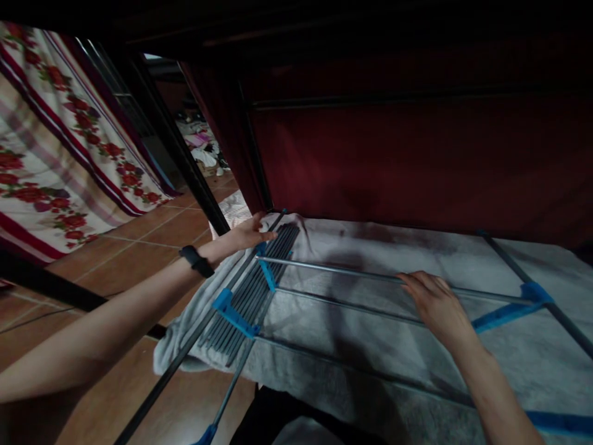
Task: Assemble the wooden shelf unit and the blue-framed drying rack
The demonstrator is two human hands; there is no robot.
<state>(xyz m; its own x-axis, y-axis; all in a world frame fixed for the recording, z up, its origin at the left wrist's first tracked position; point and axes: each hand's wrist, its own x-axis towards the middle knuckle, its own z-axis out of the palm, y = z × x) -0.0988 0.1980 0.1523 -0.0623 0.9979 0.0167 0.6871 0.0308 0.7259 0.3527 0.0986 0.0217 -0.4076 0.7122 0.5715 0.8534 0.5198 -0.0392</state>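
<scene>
A rack frame of grey metal tubes with blue plastic connectors [237, 314] lies across a grey blanket. My left hand [250, 232], below a dark wristband, is closed around the far end of the left side tube, its thumb over the tube. Farther right, my right hand [433, 303] has its fingers curled over the upper crossbar [333, 268]. That crossbar runs from the left side to a blue connector [536, 293] on the right side tube [572, 330]. Several loose thin tubes [243, 303] lie side by side beneath the left end of the frame.
The grey blanket [370, 244] covers a low bed, with a dark red cloth [393, 167] hanging behind it. Dark bed posts [185, 142] and an overhead beam surround the space. A floral curtain [74, 136] hangs at left over the tiled floor [152, 228]. Clothes [204, 148] are piled farther back.
</scene>
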